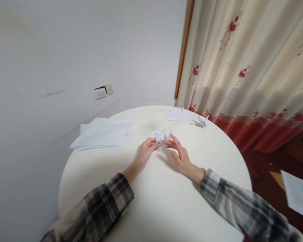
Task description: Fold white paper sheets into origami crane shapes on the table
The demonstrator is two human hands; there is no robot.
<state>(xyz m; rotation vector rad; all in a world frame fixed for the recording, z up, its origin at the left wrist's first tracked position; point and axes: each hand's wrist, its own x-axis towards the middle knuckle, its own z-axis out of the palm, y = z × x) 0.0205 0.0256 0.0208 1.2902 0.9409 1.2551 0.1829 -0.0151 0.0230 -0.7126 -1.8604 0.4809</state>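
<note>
A small folded paper crane (160, 137), white with pointed parts sticking up, is held just above the round white table. My left hand (145, 152) pinches its left side between thumb and fingers. Close on the other side is my right hand (180, 155), its fingers stretched out and the thumb apart. Its fingertips reach to the crane's right side, and whether they press on it I cannot tell.
A stack of white paper sheets (103, 132) lies on the table (151, 208) at left. At the back right are a flat paper piece (178, 116) and another folded paper figure (202, 121). A wall with a socket (100, 93) and a curtain (242, 67) stand behind.
</note>
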